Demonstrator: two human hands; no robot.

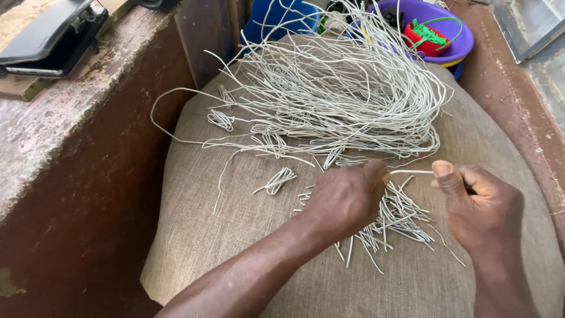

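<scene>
My left hand (347,197) and my right hand (485,206) each pinch one end of a short piece of pale grey cord (411,172), held taut between them above a sack (194,224). Under the hands lies a heap of short cut cord pieces (400,221). A big tangle of long grey cord (347,94) spreads over the far half of the sack. A few small folded cord bundles (276,181) lie to the left of my left hand.
A purple bowl (465,35) with a red and green object (425,36) stands at the back right, next to a blue container (265,17). A low reddish wall (76,153) runs along the left, with a black device (56,35) on top.
</scene>
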